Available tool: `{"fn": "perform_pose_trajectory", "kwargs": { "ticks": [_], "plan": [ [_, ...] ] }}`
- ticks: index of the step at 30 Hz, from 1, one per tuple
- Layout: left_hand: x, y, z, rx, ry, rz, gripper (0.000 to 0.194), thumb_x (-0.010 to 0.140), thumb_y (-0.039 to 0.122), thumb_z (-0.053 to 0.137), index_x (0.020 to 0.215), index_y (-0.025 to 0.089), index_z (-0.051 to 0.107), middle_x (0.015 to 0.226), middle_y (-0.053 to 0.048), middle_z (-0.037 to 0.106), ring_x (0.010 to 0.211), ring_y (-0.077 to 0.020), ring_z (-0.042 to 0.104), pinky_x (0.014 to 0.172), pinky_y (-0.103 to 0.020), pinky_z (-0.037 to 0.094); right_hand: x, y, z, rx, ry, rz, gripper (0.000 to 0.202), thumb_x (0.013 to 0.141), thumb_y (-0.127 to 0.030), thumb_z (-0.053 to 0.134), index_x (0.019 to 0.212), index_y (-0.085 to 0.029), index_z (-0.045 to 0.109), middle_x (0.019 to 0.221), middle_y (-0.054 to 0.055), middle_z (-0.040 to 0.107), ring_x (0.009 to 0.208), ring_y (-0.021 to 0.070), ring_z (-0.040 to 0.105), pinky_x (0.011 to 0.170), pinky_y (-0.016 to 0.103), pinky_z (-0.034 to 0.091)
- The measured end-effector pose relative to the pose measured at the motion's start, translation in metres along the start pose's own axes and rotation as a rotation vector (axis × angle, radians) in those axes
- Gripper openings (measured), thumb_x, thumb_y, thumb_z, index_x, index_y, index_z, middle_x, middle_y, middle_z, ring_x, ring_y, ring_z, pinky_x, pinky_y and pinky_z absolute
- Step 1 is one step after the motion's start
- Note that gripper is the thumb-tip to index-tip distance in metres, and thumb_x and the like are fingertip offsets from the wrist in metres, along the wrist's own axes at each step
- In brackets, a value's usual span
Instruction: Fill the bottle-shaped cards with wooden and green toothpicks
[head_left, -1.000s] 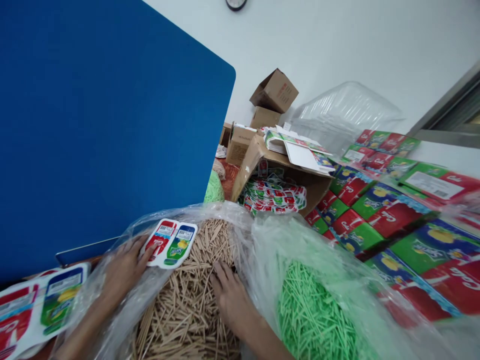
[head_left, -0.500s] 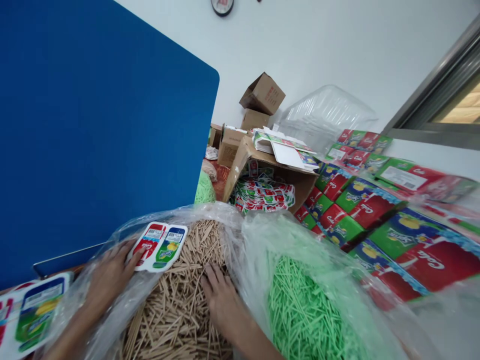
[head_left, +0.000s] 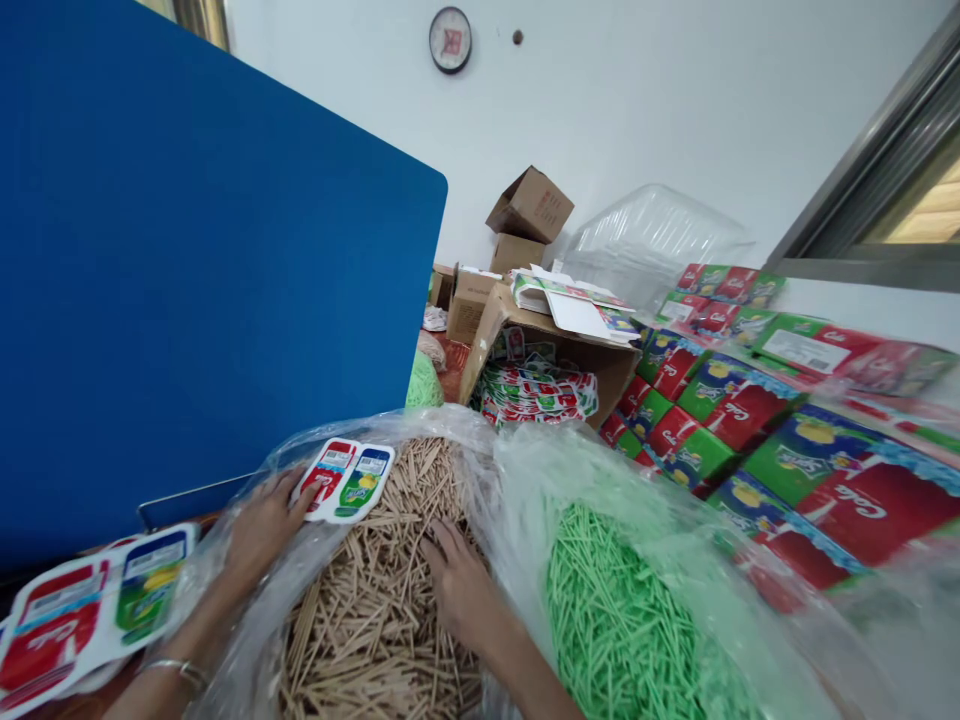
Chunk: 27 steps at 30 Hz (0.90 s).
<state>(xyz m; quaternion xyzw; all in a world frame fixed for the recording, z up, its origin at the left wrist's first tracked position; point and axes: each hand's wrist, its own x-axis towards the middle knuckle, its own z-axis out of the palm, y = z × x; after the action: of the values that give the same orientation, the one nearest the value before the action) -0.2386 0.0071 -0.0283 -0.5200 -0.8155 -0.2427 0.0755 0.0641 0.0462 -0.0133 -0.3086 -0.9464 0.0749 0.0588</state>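
At the left edge of a bag of brown paper-like sticks (head_left: 375, 620), my left hand (head_left: 266, 520) grips the near-left edge of a white-bordered card (head_left: 349, 482) with red Cola and green Sprite panels. The card lies tilted over the sticks and the clear plastic. My right hand (head_left: 465, 595) lies on the sticks, fingers stretched and slightly apart, holding nothing that I can see. Right beside it is a bag of green sticks (head_left: 622, 620). Larger Cola and Sprite cards (head_left: 97, 610) lie at the lower left.
A blue panel (head_left: 225, 250) stands at the left. Behind the bags, a tipped cardboard box (head_left: 491, 335) holds many printed cards (head_left: 536, 393). Stacked Cola and Sprite cartons (head_left: 817, 480) line the right. Small brown boxes (head_left: 532, 205) and clear plastic (head_left: 660, 235) are against the wall.
The view has shifted, so most things sit a little lower and farther right. My left hand stays on the card, and my right hand stays on the brown sticks.
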Motion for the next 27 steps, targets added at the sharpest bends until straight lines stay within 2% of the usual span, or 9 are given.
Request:
{"fn": "perform_pose_trajectory", "kwargs": {
  "ticks": [4, 12, 20, 27],
  "plan": [
    [-0.0014, 0.0014, -0.0016, 0.016, -0.001, -0.007, 0.058, 0.088, 0.046, 0.029, 0.124, 0.008, 0.056, 0.121, -0.017, 0.063, 0.11, -0.0313, 0.056, 0.093, -0.04, 0.042, 0.0007, -0.0013, 0.0007, 0.002, 0.049, 0.007, 0.056, 0.078, -0.002, 0.044, 0.133, -0.011, 0.045, 0.145, 0.014, 0.035, 0.138, 0.0275, 0.023, 0.11, 0.042, 0.03],
    [-0.004, 0.0028, -0.0061, 0.007, 0.016, 0.019, 0.058, 0.089, 0.043, 0.028, 0.123, 0.006, 0.056, 0.122, -0.017, 0.062, 0.11, -0.0314, 0.056, 0.095, -0.039, 0.04, 0.0009, -0.0031, 0.0031, -0.014, 0.058, -0.012, 0.051, 0.081, -0.003, 0.045, 0.132, -0.009, 0.046, 0.144, 0.017, 0.036, 0.139, 0.0251, 0.022, 0.113, 0.037, 0.025],
    [-0.0039, 0.0003, -0.006, -0.025, 0.02, 0.014, 0.058, 0.089, 0.042, 0.027, 0.123, 0.005, 0.057, 0.121, -0.019, 0.063, 0.109, -0.0349, 0.057, 0.091, -0.043, 0.042, 0.0015, -0.0043, 0.003, -0.012, 0.074, -0.021, 0.05, 0.079, -0.005, 0.045, 0.129, -0.011, 0.048, 0.143, 0.014, 0.037, 0.139, 0.0245, 0.021, 0.114, 0.036, 0.022],
    [-0.0035, -0.0037, -0.0034, -0.039, -0.002, -0.009, 0.053, 0.091, 0.038, 0.029, 0.125, 0.007, 0.056, 0.125, -0.017, 0.062, 0.113, -0.032, 0.055, 0.096, -0.041, 0.04, 0.0022, -0.0043, 0.0024, 0.047, 0.048, -0.007, 0.05, 0.079, -0.006, 0.046, 0.128, -0.011, 0.051, 0.144, 0.015, 0.037, 0.139, 0.0247, 0.021, 0.115, 0.035, 0.021]
  ]
}}
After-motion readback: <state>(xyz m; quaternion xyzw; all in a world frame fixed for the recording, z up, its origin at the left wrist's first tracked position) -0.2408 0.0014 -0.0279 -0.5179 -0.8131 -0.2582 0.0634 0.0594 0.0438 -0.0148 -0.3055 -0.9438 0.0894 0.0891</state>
